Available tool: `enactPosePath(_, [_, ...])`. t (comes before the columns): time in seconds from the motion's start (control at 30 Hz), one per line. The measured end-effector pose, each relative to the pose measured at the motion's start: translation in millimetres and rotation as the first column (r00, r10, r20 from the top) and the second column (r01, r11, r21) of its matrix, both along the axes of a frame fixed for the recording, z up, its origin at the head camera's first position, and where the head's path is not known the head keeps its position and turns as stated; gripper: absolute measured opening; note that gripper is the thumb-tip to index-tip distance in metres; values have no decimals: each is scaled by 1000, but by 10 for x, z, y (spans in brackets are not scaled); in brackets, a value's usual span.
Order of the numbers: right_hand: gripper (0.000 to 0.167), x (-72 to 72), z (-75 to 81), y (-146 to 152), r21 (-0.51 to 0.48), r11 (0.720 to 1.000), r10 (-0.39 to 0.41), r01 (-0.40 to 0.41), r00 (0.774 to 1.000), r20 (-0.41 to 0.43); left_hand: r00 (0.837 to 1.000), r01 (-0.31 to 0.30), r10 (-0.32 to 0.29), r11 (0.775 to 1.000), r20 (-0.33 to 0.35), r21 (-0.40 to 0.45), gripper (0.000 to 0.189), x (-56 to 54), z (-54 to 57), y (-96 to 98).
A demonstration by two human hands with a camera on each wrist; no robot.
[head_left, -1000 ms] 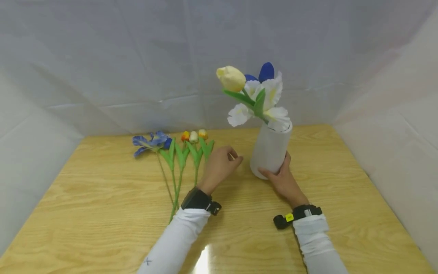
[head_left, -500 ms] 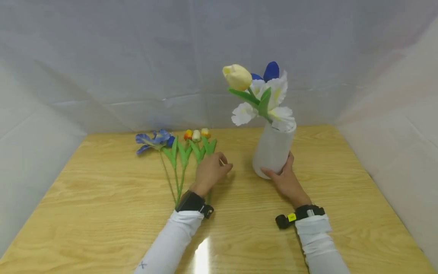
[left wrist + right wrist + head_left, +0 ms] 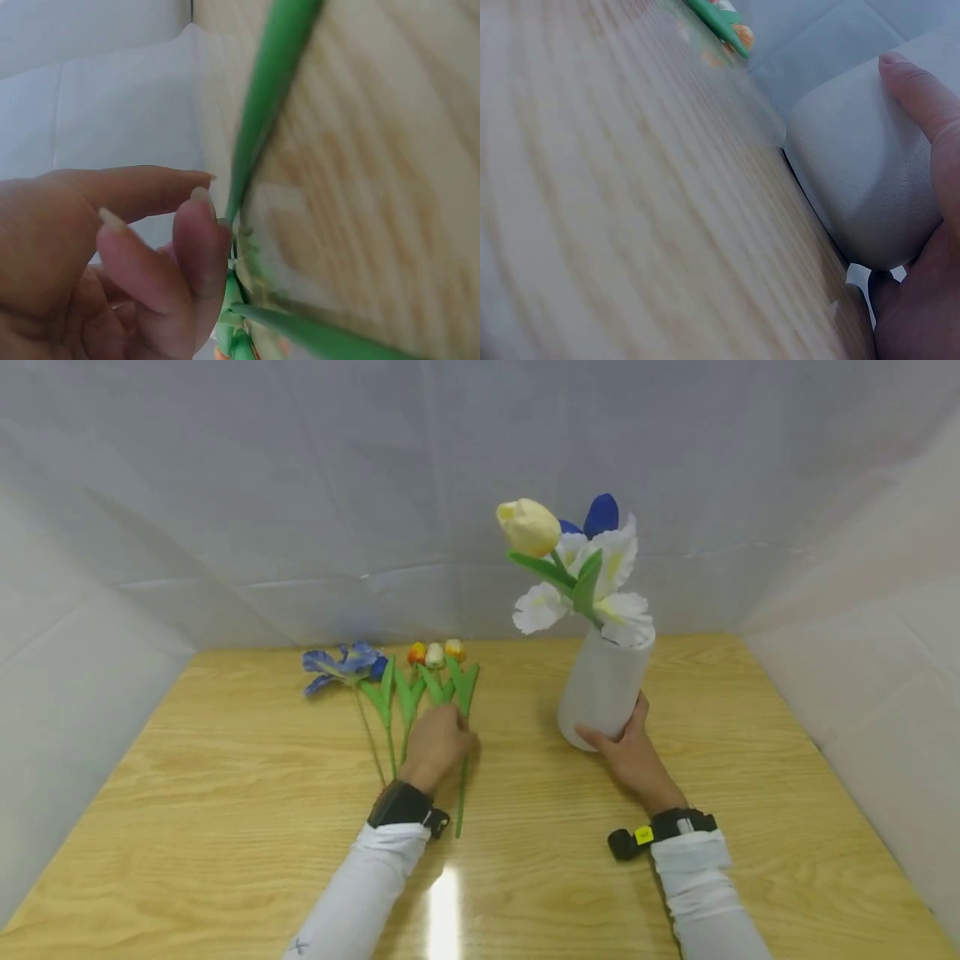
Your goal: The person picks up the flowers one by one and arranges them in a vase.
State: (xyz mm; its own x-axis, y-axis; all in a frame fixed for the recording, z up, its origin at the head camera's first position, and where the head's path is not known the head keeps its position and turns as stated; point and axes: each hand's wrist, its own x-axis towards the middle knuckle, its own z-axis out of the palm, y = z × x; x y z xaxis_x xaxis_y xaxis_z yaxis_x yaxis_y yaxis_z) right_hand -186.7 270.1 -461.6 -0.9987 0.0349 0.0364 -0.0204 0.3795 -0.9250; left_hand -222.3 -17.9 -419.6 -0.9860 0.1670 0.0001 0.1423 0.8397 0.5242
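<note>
My left hand [image 3: 437, 742] is over the tulip stems in the head view, its fingers loosely bent. In the left wrist view its thumb and fingertips [image 3: 201, 217] are right at a green stem [image 3: 259, 112], not wrapped round it. The rightmost tulip, orange and white [image 3: 455, 650], has its stem showing on both sides of that hand. My right hand [image 3: 633, 764] grips the white vase [image 3: 606, 689] low down, thumb in front. In the vase stand a pale yellow tulip [image 3: 529, 527], white irises [image 3: 611, 556] and a dark blue bloom [image 3: 602, 516].
Left of the hand lie a blue-violet iris [image 3: 341, 664], a dark blue flower [image 3: 378, 667], a red-orange tulip [image 3: 417, 652] and a white tulip [image 3: 435, 655]. They rest on a wooden table [image 3: 225, 827]. White sheeting [image 3: 337, 485] hangs behind.
My left hand has moved left and down, away from the vase and onto the stems. The right hand keeps its grip on the vase; the whole view has shifted slightly.
</note>
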Motion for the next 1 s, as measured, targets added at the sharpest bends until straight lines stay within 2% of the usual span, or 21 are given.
enactPosePath(0.17, [109, -7, -6, -3, 10, 1000, 8, -8, 1000, 5, 1000, -3, 4, 1000, 31, -28, 34, 1, -28, -24])
enactPosePath(0.27, [109, -6, 2, -6, 2, 1000, 12, -12, 1000, 10, 999, -3, 4, 999, 47, -33, 34, 2, -23, -36])
enactPosePath(0.3, [108, 13, 48, -22, 0, 1000, 15, -15, 1000, 15, 998, 0, 2, 999, 60, -37, 33, -1, -16, -39])
enactPosePath(0.37, [108, 14, 54, -21, -4, 1000, 16, -16, 1000, 16, 994, 11, -6, 999, 110, -42, 30, -4, 18, -41])
enactPosePath(0.5, [109, 15, 51, -10, 1, 1000, 10, -10, 1000, 21, 968, 42, -33, 999, 250, -30, 22, -32, 98, -24])
enactPosePath(0.53, [110, -6, 2, 11, 1, 1000, 4, -4, 1000, 16, 959, 46, -37, 999, 281, -24, 20, -39, 117, -16])
enactPosePath(0.6, [109, -7, -4, 15, -5, 1000, 2, -2, 1000, 14, 949, 44, -37, 999, 314, -16, 19, -54, 129, -4])
enactPosePath(0.7, [108, -12, -9, 11, -24, 1000, 10, -10, 1000, 6, 942, 31, -22, 999, 335, -20, 21, -68, 131, 8])
enactPosePath(0.9, [108, -12, 13, 5, -35, 999, 11, -11, 1000, 15, 947, 26, -10, 999, 320, -45, 19, -115, 136, 44])
enactPosePath(1.0, [110, -10, 29, 6, -29, 1000, 8, -7, 1000, 26, 943, 16, 1, 999, 333, -49, 17, -143, 150, 57])
